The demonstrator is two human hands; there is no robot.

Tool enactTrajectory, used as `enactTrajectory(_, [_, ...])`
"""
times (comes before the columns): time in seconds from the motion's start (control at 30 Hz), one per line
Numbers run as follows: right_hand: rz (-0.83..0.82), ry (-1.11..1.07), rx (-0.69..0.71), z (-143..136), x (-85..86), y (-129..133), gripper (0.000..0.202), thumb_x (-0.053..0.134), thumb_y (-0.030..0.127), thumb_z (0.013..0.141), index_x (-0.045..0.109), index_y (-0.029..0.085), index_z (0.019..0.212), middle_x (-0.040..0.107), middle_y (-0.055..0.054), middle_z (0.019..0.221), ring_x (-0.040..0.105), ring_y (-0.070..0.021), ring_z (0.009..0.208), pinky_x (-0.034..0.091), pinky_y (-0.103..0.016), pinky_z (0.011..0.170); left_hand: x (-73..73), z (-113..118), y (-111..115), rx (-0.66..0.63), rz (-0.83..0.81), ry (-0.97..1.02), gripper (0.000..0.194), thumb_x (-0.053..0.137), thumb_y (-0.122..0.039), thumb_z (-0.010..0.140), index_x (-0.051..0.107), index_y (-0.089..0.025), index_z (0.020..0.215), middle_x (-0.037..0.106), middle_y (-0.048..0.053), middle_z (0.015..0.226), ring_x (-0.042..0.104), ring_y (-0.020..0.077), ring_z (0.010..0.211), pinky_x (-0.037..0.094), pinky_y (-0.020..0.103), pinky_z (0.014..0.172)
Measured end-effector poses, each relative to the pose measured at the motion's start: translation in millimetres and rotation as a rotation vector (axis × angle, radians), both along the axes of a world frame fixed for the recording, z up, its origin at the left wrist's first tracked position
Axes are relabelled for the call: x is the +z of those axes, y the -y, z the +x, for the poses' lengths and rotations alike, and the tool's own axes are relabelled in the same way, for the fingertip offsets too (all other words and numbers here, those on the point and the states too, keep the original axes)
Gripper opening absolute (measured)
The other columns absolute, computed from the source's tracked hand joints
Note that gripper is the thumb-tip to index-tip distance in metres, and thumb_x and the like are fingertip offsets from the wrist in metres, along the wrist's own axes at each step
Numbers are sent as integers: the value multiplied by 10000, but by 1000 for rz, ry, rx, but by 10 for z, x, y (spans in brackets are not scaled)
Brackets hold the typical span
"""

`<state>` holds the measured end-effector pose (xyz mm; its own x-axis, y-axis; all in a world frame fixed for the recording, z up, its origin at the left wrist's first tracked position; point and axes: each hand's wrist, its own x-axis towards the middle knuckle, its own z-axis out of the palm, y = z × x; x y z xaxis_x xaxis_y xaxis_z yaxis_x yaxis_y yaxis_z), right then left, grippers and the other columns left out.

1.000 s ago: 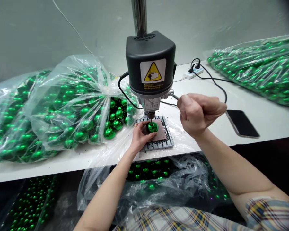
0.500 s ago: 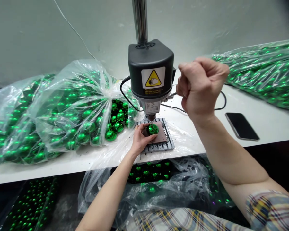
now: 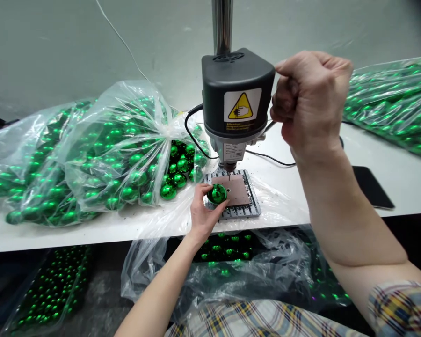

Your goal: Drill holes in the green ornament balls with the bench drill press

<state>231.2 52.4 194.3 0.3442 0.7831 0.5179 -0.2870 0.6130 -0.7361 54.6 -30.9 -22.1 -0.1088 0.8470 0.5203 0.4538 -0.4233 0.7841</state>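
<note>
In the head view, a yellow hand-hazard sticker [image 3: 242, 105] is carried on the drill press [image 3: 237, 89]; its heading can be read as "Attention", while the lines beneath are too small to read. The print on the rating plate [image 3: 233, 152] below it cannot be made out, and no brand can be read.

A shiny green ball [image 3: 217, 193] is held by the left hand [image 3: 203, 213], its fingers clamped on the sides, over the left part of the brown pad [image 3: 239, 191], just left of the drill bit [image 3: 229, 177]. The lever [image 3: 269, 126] is gripped by the right hand [image 3: 312, 98], its fingers closed in a fist, to the right of the drill press.

Compared with the earlier frame, the ball has been moved out from under the bit, the hole [image 3: 228, 190] in the pad has been uncovered, and the right hand has been raised.

Bagged green balls [image 3: 108, 164] are piled on the surface [image 3: 133, 229] left of the drill press; a dark phone [image 3: 373, 187] is seen to its right, partly hidden by the forearm.
</note>
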Motion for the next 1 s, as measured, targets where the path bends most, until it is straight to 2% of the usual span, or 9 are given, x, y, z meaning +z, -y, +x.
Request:
enactTrajectory(0.13, [9,-21,0,-6,-15,-16,445,489,-58,730,418,212,383,273,58,358,190,-69,306,39,-273,306,-25,-108,184,13,6,22,483,859,-334,738,563,-213,1100,605,56,1108,644,205,1045,521,352,907])
enactTrajectory(0.37, [53,23,-79,-6,-34,-75,452,475,-68,684,367,231,362,255,67,339,190,-58,279,52,-251,269,101,-241,547,26,-23,-109,421,831,-366,781,599,-245,1110,608,82,1118,636,240,1065,525,391,914])
enactTrajectory(0.47, [70,30,-85,11,-55,-103,435,482,-49,666,362,235,359,268,63,330,198,-60,270,57,-256,260,40,-301,801,-141,-60,-385,301,746,-357,862,673,-291,1147,629,118,1172,638,271,1066,544,431,885])
enactTrajectory(0.57, [91,36,-78,27,-85,-117,396,519,-21,643,410,233,359,292,55,330,202,-66,259,67,-279,256,-49,-422,955,-346,-25,-641,381,730,-427,861,681,-333,1228,643,140,1260,620,322,1112,542,502,910])
enactTrajectory(0.63, [116,49,-66,34,-103,-117,361,550,10,631,439,230,367,305,53,341,212,-65,262,75,-284,259,-43,-564,884,-271,16,-639,360,680,-399,903,661,-322,1254,648,133,1270,612,312,1142,533,500,951])
enactTrajectory(0.73, [146,50,-54,40,-116,-113,317,579,53,607,458,230,374,308,52,349,223,-68,276,70,-285,263,99,-836,494,118,-29,-553,260,533,-203,967,671,-274,1177,665,116,1155,615,281,1103,509,468,980])
enactTrajectory(0.8, [151,35,-56,40,-112,-113,294,591,73,590,470,231,374,310,51,348,226,-70,278,62,-289,260,217,-995,147,298,-180,-626,223,596,-150,907,685,-236,1092,654,127,1102,591,318,1090,487,497,984])
enactTrajectory(0.9, [127,18,-68,33,-100,-111,288,589,85,568,465,240,358,304,53,341,218,-72,269,47,-293,251,309,-1124,-261,342,-441,-818,290,762,-92,737,669,-198,990,638,142,1061,571,355,1071,498,488,922])
enactTrajectory(1.0, [99,12,-63,16,-99,-103,290,595,98,577,470,245,362,314,50,344,226,-80,280,51,-298,249,328,-1161,-386,348,-461,-826,324,796,-90,685,641,-205,944,634,119,1020,580,327,1043,506,426,882])
